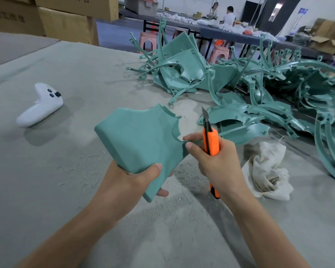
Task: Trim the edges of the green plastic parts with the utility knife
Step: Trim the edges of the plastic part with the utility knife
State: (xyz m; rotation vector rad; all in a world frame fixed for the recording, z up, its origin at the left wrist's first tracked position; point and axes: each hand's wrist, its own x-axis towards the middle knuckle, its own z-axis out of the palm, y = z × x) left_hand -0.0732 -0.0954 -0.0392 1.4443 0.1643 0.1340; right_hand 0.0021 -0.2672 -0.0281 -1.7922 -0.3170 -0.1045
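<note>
My left hand [141, 177] grips the near corner of a flat green plastic panel [141, 136], thumb on top and fingers underneath, holding it tilted above the table. My right hand [213, 161] holds an orange utility knife [211, 142] with its blade pointing up and away. The right thumb and forefinger touch the panel's right edge beside a curved cut-out. The blade is clear of the plastic.
A big heap of green plastic parts [259, 84] covers the table's right and far side. A crumpled white rag [267, 171] lies right of my hand. A white game controller [41, 105] sits at left. Shavings litter the grey table [46, 190]. Cardboard boxes [62, 20] stand behind.
</note>
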